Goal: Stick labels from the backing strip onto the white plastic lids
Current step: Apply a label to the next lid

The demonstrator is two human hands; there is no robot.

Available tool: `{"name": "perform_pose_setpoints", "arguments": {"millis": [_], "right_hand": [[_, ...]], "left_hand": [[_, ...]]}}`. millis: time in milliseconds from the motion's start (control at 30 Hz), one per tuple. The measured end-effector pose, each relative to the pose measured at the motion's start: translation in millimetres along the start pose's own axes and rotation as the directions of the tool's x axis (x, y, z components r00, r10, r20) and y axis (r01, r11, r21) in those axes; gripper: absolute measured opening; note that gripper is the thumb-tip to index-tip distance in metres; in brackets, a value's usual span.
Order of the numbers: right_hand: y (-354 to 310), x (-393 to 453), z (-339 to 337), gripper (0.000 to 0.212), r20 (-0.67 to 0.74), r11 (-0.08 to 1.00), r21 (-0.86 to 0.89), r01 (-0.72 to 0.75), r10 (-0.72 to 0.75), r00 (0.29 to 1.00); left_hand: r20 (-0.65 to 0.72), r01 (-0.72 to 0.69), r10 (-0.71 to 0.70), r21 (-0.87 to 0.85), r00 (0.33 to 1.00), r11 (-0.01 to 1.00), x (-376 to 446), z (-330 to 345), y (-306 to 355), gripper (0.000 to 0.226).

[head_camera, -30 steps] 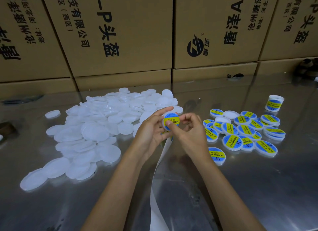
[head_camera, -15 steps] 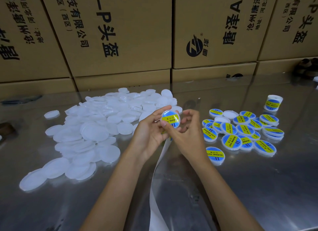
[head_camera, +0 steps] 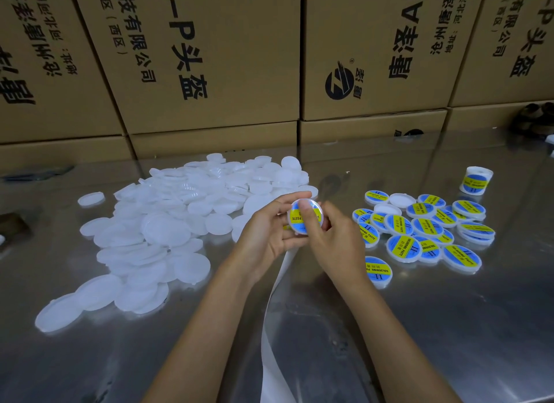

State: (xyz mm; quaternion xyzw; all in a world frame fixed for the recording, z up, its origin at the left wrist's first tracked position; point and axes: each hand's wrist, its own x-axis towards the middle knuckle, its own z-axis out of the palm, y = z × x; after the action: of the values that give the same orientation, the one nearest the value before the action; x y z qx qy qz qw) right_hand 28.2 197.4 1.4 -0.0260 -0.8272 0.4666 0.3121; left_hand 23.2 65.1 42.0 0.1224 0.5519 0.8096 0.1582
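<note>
A white lid [head_camera: 299, 221] with a blue and yellow label on it is held above the metal table [head_camera: 419, 327]. My left hand [head_camera: 266, 231] grips its left rim. My right hand [head_camera: 335, 240] holds the right side, and its thumb presses flat on the label. The white backing strip [head_camera: 274, 312] hangs from under my hands down to the bottom edge. A big heap of bare white lids [head_camera: 168, 222] lies to the left. Labelled lids [head_camera: 419, 231] lie in a cluster to the right.
Stacked cardboard boxes [head_camera: 209, 72] wall off the back of the table. A small white jar with a label [head_camera: 476, 180] stands at the far right. One bare lid [head_camera: 91, 198] lies alone at the left. A dark object [head_camera: 12, 225] sits at the left edge.
The right thumb has slid up across the label, pressing it down. The lid has turned a little in my hands. Both hands stay at the same spot.
</note>
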Motion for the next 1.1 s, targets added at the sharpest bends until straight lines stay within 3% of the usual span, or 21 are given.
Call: {"name": "perform_pose_setpoints", "arguments": {"millis": [300, 433, 533, 600, 733, 967, 1100], "right_hand": [[1.1, 0.6, 0.7, 0.052, 0.029, 0.993, 0.118, -0.008, 0.005, 1.000], [2.2, 3.3, 2.8, 0.062, 0.045, 0.957, 0.280, -0.074, 0.064, 0.997], [2.7, 0.8, 7.6, 0.062, 0.174, 0.967, 0.239, -0.086, 0.045, 0.984], [2.3, -2.1, 10.4, 0.065, 0.221, 0.982, 0.178, -0.065, 0.025, 0.975], [3.5, -1.3, 10.2, 0.065, 0.184, 0.982, 0.189, -0.023, -0.013, 0.983], [2.1, -3.3, 7.6, 0.044, 0.185, 0.981, 0.192, -0.003, -0.033, 0.982], [0.5, -1.9, 5.8, 0.044, 0.145, 0.979, 0.204, -0.020, -0.010, 0.989]], "left_hand": [[-0.077, -0.145, 0.198, 0.442, 0.977, 0.885, -4.5, -5.5, 1.9, 0.034], [-0.244, -0.141, 0.233, 0.342, 0.941, 0.929, -1.6, -9.6, 3.0, 0.029], [-0.340, -0.152, 0.217, 0.210, 0.915, 0.966, 1.1, -10.9, 2.5, 0.030], [-0.366, -0.161, 0.233, 0.217, 0.901, 0.963, 1.5, -11.3, 1.5, 0.030], [-0.350, -0.193, 0.260, 0.214, 0.900, 0.957, 0.5, -10.6, 0.8, 0.028], [-0.280, -0.206, 0.285, 0.282, 0.917, 0.937, -0.5, -9.5, 1.5, 0.024], [-0.126, -0.188, 0.242, 0.335, 0.962, 0.923, -1.0, -6.7, 2.3, 0.046]]}}
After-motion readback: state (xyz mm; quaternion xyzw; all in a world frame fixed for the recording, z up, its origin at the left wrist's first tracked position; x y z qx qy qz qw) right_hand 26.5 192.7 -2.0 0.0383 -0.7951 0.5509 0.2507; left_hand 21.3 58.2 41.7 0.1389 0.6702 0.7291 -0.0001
